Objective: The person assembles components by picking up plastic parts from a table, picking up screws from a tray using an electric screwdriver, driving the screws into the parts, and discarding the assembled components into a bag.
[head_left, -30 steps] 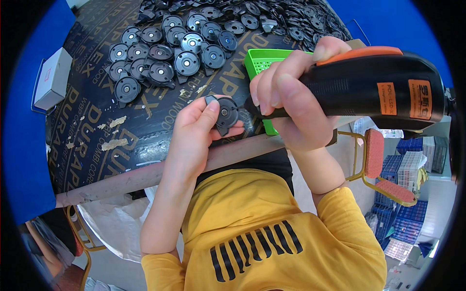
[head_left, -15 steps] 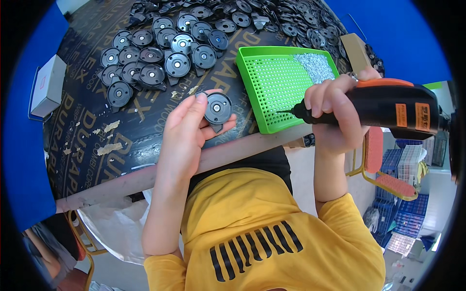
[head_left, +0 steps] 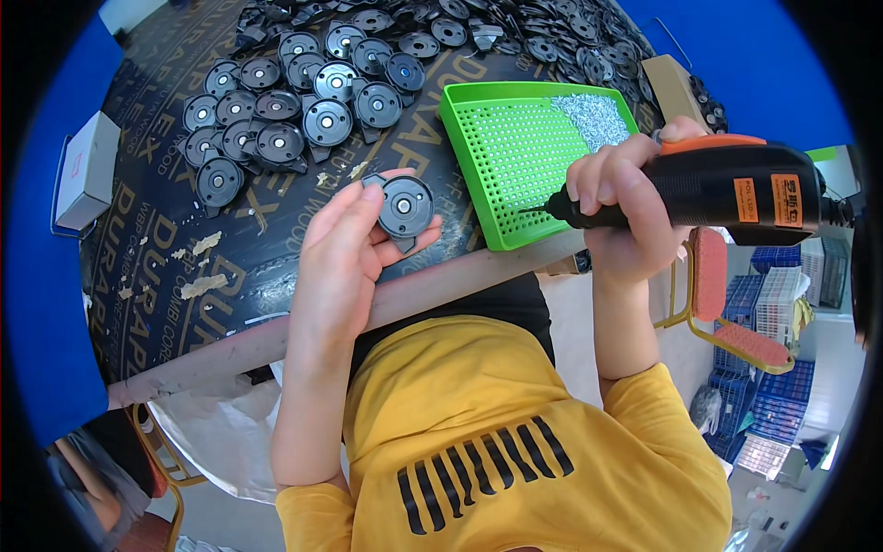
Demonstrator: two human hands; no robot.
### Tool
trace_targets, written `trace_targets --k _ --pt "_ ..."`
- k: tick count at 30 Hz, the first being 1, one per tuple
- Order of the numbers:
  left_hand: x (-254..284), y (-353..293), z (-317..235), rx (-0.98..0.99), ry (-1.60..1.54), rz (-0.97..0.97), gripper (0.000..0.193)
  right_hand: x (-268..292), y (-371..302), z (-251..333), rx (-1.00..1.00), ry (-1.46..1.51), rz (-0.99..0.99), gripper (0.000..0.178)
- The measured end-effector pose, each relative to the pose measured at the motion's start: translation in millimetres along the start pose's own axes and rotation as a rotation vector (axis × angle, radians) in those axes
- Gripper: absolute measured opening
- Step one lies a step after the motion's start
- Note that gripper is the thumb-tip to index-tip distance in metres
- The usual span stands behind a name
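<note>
In my left hand (head_left: 340, 239) is a round black plastic disc part (head_left: 406, 208), with a metal piece at its centre and a tab at its lower edge. The thumb presses on its rim while the fingers support it from beneath. My right hand (head_left: 630, 193) grips a black and orange electric screwdriver (head_left: 736, 184), whose thin bit points left over the near end of a green perforated tray (head_left: 501, 241). Small silver screws (head_left: 593, 120) lie heaped at the tray's far right. I cannot make out anything on the bit's tip.
Similar disc parts (head_left: 279, 143) with metal centres lie grouped at the far left. A large pile of black parts (head_left: 570, 37) covers the table's far side. A cardboard box (head_left: 674, 92) stands beyond the tray, a white box (head_left: 88, 170) at the left edge. A red-cushioned chair (head_left: 708, 276) is at right.
Both hands have shifted slightly left, carrying the disc part and the electric screwdriver with them. The grip of each hand looks the same.
</note>
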State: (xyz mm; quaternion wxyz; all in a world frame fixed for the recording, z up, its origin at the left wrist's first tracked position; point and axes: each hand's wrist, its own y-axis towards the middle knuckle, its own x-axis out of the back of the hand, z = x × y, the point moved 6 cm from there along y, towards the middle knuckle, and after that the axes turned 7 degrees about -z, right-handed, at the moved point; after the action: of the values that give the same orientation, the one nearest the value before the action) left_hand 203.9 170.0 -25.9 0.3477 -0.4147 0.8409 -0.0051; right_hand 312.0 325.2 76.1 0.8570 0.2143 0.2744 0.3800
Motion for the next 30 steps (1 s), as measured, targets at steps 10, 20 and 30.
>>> trace_targets --k 10,20,30 --pt "-1 0 -1 -0.006 0.015 0.011 0.036 0 2 -1 0.005 -0.021 0.007 0.039" --pt "-1 2 3 -0.002 0.077 0.032 0.036 -24 11 24 0.042 0.094 0.120 0.039" --pt "-2 0 2 0.031 0.055 0.005 0.029 -68 0 5 -0.069 -0.091 0.394 0.041"
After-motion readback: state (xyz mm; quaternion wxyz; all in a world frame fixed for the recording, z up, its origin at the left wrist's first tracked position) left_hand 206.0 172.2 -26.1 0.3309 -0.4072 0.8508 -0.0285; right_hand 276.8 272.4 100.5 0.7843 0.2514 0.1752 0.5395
